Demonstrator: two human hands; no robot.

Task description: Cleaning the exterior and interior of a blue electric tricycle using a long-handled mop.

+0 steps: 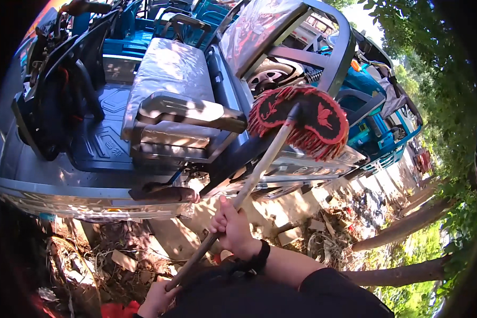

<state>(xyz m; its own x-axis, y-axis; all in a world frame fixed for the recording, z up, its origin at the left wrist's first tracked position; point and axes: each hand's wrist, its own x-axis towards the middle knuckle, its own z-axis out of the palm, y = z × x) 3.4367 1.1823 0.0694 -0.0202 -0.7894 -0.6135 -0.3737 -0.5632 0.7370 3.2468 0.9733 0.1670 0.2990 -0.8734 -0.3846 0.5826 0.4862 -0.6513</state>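
Observation:
A long-handled duster mop (328, 116), with a kidney-shaped red and black head and red fringe, slants up to the right across the view. My right hand (232, 228), with a black band on its wrist, is wrapped round the middle of the wooden pole. Lower down, near the pole's bottom end, my left hand (159, 298) is closed on it, partly cut off by the picture's lower edge. The duster's head is raised before the rear of a silver-grey three-wheeled vehicle (111, 183). Whether its fringe touches the bodywork I cannot tell.
The vehicle has a grey padded seat (172, 66) with an armrest (188, 112). More blue vehicles (379, 124) stand behind. Dry leaves and litter (124, 259) cover the ground nearby. Tree trunks (403, 225) and leafy branches (429, 47) are on the right.

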